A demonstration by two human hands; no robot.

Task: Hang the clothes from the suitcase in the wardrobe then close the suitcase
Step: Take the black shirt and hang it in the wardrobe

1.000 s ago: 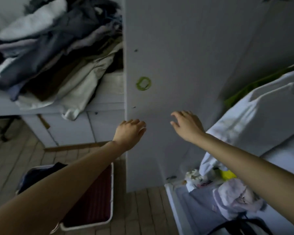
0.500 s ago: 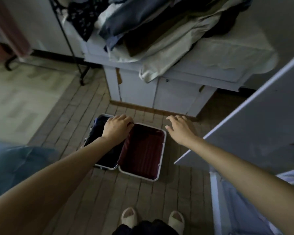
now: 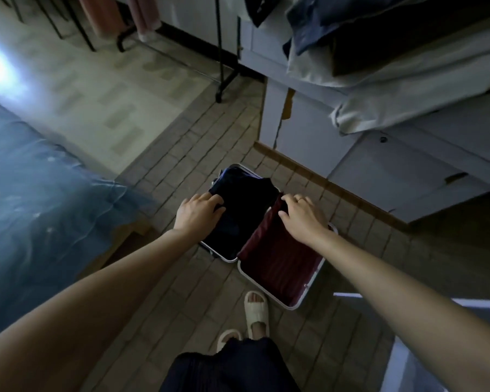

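In the open suitcase (image 3: pixel 309 295), left hand (image 3: pixel 198 212) fingers curl onto the dark garment (image 3: pixel 244 210); right hand (image 3: pixel 301 215) fingers pinch its opposite edge.

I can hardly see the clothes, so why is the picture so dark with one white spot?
Head view: the room is dim, so the dark folded garment in the open red-lined suitcase shows almost no detail; glare washes out the pale floor at the upper left; the wide lens bends straight edges; the blue bedspread looks blurred.
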